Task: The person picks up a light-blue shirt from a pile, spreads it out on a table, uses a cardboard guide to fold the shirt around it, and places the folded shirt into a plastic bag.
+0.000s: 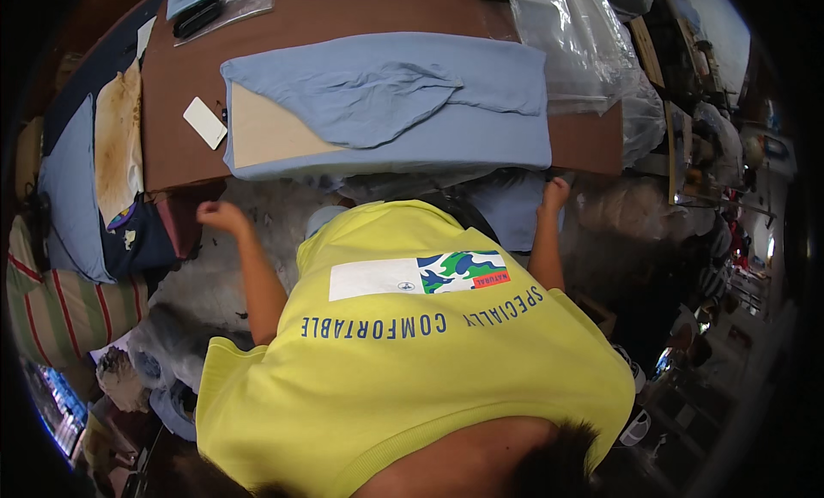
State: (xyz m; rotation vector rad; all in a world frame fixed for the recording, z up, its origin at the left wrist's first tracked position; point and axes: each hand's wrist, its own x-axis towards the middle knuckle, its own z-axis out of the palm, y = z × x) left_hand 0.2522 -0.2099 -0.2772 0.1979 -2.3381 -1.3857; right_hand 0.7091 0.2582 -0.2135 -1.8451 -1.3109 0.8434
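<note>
A light blue garment (403, 60) lies folded on the brown table in front of me, its fabric lying in a loose, wrinkled fold on top. A flat beige board (270, 129) shows at its left, where the fabric leaves it bare. My left hand (221, 216) is curled closed below the table's near edge, apart from the garment, with nothing seen in it. Just under the garment's near right corner, my right hand (554, 196) is also closed, and no item shows in its fingers. A white tag (205, 123) with a black cord lies left of the garment.
Clear plastic bags (571, 48) pile on the table's right end. A plastic packet with blue fabric (223, 7) sits at the far left of the brown table (172, 69). Left of me are a stained cloth (118, 138), more blue fabric (73, 206) and a striped cushion (77, 313).
</note>
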